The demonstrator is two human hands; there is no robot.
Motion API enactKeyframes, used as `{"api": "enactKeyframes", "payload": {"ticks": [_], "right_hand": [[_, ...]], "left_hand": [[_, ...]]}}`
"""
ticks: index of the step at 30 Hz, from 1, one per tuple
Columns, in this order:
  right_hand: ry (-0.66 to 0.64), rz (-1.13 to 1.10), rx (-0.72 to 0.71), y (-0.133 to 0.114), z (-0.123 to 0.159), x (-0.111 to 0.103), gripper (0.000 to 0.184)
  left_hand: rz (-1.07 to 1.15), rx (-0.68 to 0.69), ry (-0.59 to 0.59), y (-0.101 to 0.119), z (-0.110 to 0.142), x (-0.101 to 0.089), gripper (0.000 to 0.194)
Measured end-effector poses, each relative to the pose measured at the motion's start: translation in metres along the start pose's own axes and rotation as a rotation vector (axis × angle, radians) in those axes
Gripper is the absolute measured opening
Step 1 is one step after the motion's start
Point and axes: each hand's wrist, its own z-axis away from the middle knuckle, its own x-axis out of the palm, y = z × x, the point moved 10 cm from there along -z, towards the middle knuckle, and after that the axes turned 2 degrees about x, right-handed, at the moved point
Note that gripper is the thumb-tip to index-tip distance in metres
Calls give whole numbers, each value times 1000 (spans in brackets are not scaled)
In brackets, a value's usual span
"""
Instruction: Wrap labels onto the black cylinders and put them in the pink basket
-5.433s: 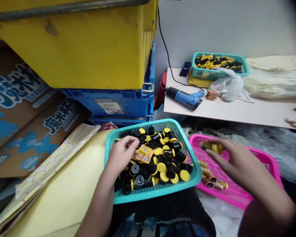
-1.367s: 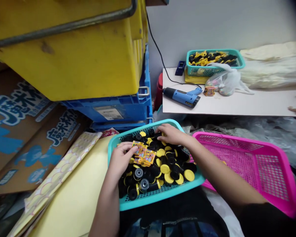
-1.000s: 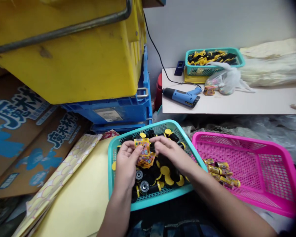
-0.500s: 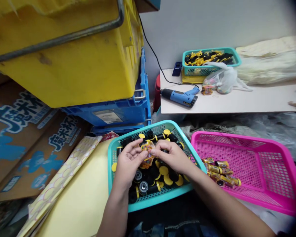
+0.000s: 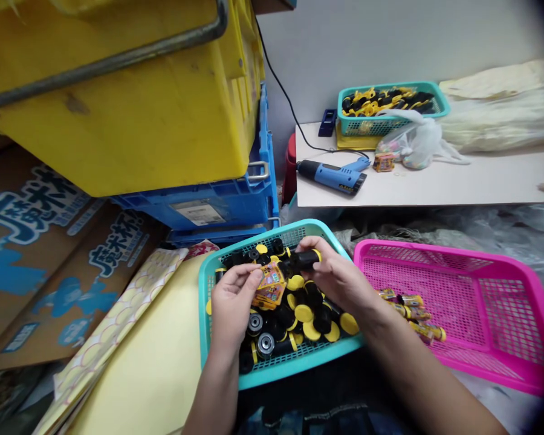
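Note:
Pinched between the thumb and fingers of my left hand [image 5: 231,302] is an orange printed label sleeve [image 5: 272,277], with more orange printed pieces [image 5: 268,298] just below it. My right hand [image 5: 340,275] grips a small black cylinder with a yellow cap [image 5: 304,260], lying roughly sideways close to the sleeve. Both hands are over a teal basket [image 5: 202,329] that holds many similar black cylinders with yellow caps. Two cylinders show round metallic ends [image 5: 265,345] near the front left.
To the right is a pink basket [image 5: 485,374] with several labelled cylinders [image 5: 428,329]. On the white shelf [image 5: 435,190] lie a blue heat gun [image 5: 333,175], a plastic bag [image 5: 419,145] and another filled teal basket [image 5: 392,125]. Yellow [image 5: 163,133] and blue crates [image 5: 217,208] stand left.
My right hand has let go of the sleeve, moved slightly right and taken hold of a black cylinder. My left hand still holds the sleeve. The view has shifted slightly.

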Motion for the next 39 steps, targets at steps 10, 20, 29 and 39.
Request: {"api": "enactKeyframes", "payload": {"ticks": [10,20,29,39], "right_hand": [[-118,148,-4,-11,2,4,37],[-45,325,52,-5,2,-6,41],[-19,351,-200,-15,7,12,37],[-185,-322,173,38,10,51,44]], "left_hand": [[353,-90,44,-14,-1,5,33],[228,41,-35,-5,-3,8,26],[39,189,-298,27,11,32,28],[178,115,-368,14,15,41,28]]}}
